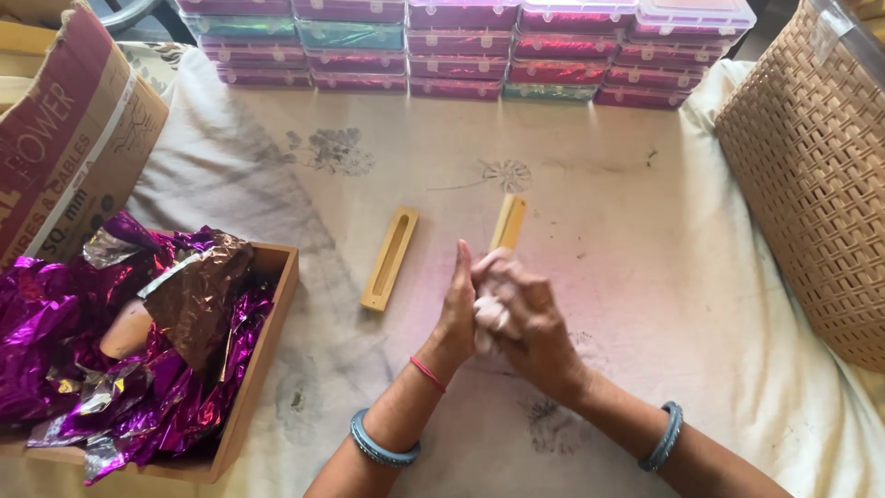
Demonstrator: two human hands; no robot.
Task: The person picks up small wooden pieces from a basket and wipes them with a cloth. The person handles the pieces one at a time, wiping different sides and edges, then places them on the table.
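Left hand (458,309) and right hand (521,318) press a white lump (489,314) between flat palms, fingers closed around it. Even rolling pressure would probably suit the nearby wooden mould (389,258).

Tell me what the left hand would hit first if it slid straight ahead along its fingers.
Probably the nearer wooden mould, lying just beyond the left hand and its fingers, though depth is unclear.

**Where everything sits**

I see my hands pressed together mid-cloth (645,277). Two wooden moulds (389,258) lie just beyond them. Foil-filled box (267,369) sits left, woven basket (811,175) right, stacked plastic cases (461,46) along the far edge.
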